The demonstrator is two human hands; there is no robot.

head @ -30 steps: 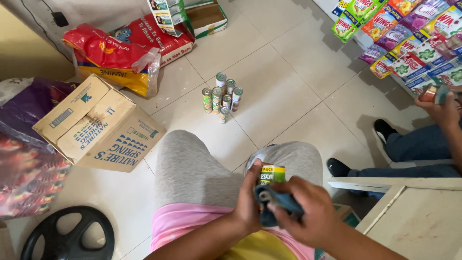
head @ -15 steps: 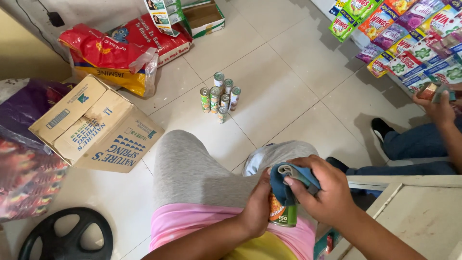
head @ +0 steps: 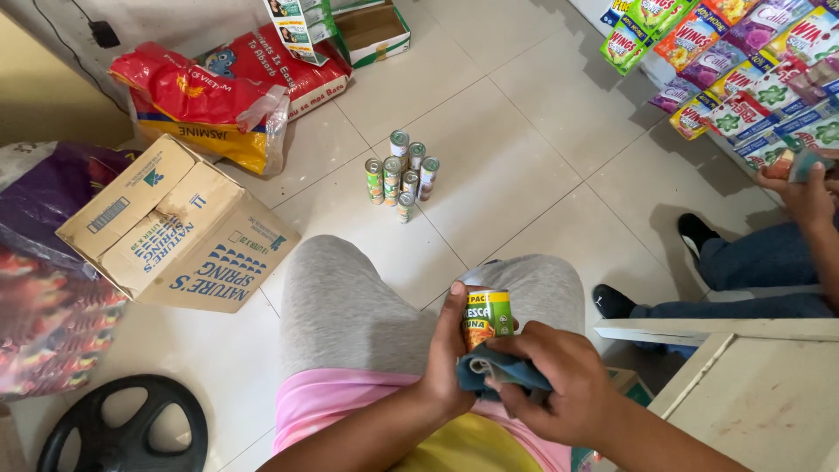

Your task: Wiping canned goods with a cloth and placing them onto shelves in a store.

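I sit with grey-trousered knees over a tiled floor. My left hand point(head: 450, 345) grips a small tin can point(head: 487, 316) with a green and yellow label, held upright above my lap. My right hand point(head: 559, 385) presses a folded blue cloth point(head: 498, 371) against the lower part of that can. Several similar small cans point(head: 400, 173) stand clustered upright on the floor ahead of my knees.
A cardboard box point(head: 175, 232) lies on its side at the left, with red rice sacks point(head: 210, 92) behind it. A black wheel-shaped object point(head: 122, 433) lies bottom left. Another person's legs point(head: 752, 262) and hand are at the right under hanging sachets point(head: 743, 70). A pale wooden counter point(head: 760, 393) stands bottom right.
The can went from hidden under the cloth to upright in my left hand with its label showing. The cloth moved down to the can's lower part. My hands shifted slightly.
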